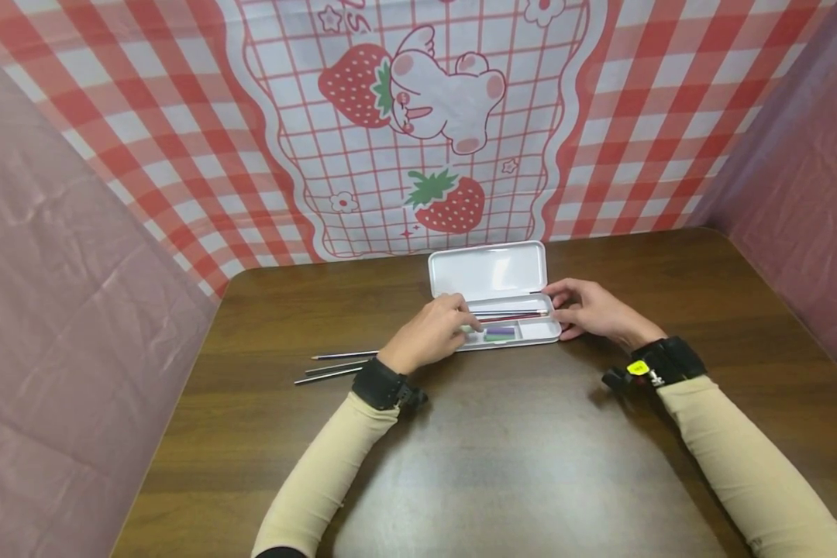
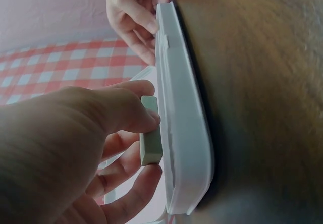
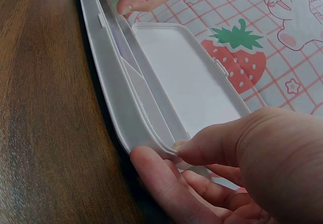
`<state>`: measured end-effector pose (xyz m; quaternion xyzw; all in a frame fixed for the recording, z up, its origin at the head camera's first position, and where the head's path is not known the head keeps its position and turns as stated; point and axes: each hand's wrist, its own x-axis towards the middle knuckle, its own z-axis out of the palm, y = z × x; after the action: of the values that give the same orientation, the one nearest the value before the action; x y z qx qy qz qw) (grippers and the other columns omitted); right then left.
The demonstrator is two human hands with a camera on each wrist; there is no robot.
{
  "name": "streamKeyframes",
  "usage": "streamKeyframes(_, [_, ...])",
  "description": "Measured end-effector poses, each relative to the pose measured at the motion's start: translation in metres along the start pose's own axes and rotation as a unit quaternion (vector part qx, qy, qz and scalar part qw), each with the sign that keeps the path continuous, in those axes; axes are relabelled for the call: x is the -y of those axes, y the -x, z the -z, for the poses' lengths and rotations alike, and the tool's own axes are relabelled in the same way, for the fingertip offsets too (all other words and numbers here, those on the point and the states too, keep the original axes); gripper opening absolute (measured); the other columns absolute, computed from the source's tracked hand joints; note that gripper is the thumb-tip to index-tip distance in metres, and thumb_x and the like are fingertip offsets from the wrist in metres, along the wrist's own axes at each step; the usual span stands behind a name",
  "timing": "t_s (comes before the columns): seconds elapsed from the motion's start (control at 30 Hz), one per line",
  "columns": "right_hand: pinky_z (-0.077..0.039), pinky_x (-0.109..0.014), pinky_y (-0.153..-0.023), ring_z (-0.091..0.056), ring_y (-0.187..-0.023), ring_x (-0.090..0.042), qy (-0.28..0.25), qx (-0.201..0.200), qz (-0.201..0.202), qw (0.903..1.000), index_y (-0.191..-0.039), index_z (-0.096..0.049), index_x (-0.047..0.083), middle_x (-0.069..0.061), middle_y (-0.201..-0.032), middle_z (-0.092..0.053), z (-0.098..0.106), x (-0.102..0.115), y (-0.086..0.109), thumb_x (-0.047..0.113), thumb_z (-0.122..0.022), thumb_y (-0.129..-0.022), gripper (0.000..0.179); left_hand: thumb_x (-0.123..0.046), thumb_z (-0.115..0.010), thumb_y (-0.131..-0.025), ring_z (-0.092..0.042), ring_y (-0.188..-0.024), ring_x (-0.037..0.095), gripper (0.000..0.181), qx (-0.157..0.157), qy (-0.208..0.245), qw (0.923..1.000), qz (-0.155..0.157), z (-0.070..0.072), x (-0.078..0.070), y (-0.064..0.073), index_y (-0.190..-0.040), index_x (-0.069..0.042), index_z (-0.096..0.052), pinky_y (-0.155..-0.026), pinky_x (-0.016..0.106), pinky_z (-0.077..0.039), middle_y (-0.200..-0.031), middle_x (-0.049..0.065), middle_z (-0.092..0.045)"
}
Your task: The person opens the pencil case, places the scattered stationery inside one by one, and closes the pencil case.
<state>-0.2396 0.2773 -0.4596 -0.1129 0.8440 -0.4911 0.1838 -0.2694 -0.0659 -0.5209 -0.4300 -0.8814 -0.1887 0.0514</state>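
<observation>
A white pencil case [image 1: 540,330] lies open on the table, its lid [image 1: 488,270] tipped back toward the cloth. My left hand [image 1: 428,329] pinches a pale green eraser [image 2: 151,146] between thumb and fingers, over the left part of the case's front compartment. At the opposite end, my right hand [image 1: 593,310] grips the case's right corner, thumb [image 3: 212,146] on the rim and fingers against the outer wall. Inside the case lie pencils [image 1: 509,317] in the rear section and small purple and green blocks [image 1: 500,331] in front.
Several dark pencils [image 1: 345,356] lie on the wooden table [image 1: 502,457] left of the case, partly hidden by my left wrist. Behind the case hangs a red-and-white checked cloth [image 1: 635,116] with strawberries. Pink fabric [image 1: 70,325] hangs on both sides.
</observation>
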Motion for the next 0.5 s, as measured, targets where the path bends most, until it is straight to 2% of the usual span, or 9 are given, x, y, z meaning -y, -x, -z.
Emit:
streamKeyframes(0.17, [-0.07, -0.033, -0.075, -0.068, -0.099, -0.021, -0.003, 0.001, 0.0, 1.0, -0.158, -0.05, -0.009, -0.027, -0.131, -0.05, 0.001, 0.001, 0.001, -0.001, -0.065, -0.107, 0.053, -0.011, -0.074, -0.096, -0.064, -0.105, 0.008, 0.041, -0.005, -0.061, 0.9978, -0.023, -0.013, 0.007, -0.002, -0.13, -0.031, -0.085, -0.093, 0.027, -0.057, -0.112, -0.009, -0.069])
streamKeyframes(0.3, [-0.07, -0.033, -0.076, -0.067, -0.101, -0.022, -0.002, 0.002, -0.001, 1.0, -0.159, -0.049, -0.009, -0.026, -0.132, -0.05, 0.0, 0.002, 0.001, 0.0, -0.066, -0.108, 0.054, -0.009, -0.073, -0.095, -0.068, -0.108, 0.013, 0.043, -0.002, -0.057, 0.9982, -0.017, -0.014, 0.007, -0.001, -0.132, -0.027, -0.082, -0.098, 0.032, -0.059, -0.113, -0.006, -0.072])
streamKeyframes(0.43, [-0.07, -0.033, -0.075, -0.067, -0.101, -0.021, 0.001, 0.003, 0.001, 1.0, -0.159, -0.048, -0.009, -0.026, -0.133, -0.05, 0.0, 0.002, 0.001, 0.0, -0.066, -0.108, 0.055, -0.005, -0.071, -0.095, -0.072, -0.111, 0.022, 0.032, 0.004, -0.04, 0.9992, -0.007, -0.012, 0.003, -0.001, -0.12, -0.02, -0.082, -0.102, 0.038, -0.061, -0.113, 0.0, -0.076])
streamKeyframes(0.47, [-0.07, -0.033, -0.075, -0.067, -0.101, -0.021, -0.001, 0.004, 0.002, 1.0, -0.159, -0.049, -0.009, -0.026, -0.133, -0.05, 0.0, 0.002, 0.001, 0.0, -0.066, -0.108, 0.055, -0.003, -0.072, -0.094, -0.073, -0.112, 0.024, 0.029, 0.008, -0.055, 0.9985, -0.004, -0.006, -0.005, 0.0, -0.117, -0.017, -0.083, -0.103, 0.039, -0.061, -0.113, 0.003, -0.077])
streamKeyframes(0.5, [-0.07, -0.033, -0.075, -0.067, -0.101, -0.021, 0.0, 0.004, 0.002, 1.0, -0.159, -0.048, -0.01, -0.026, -0.133, -0.05, 0.0, 0.002, 0.001, 0.0, -0.066, -0.108, 0.055, -0.003, -0.071, -0.094, -0.074, -0.112, 0.025, 0.027, 0.012, -0.054, 0.9985, -0.001, -0.005, -0.006, 0.0, -0.115, -0.017, -0.084, -0.104, 0.039, -0.062, -0.112, 0.004, -0.078])
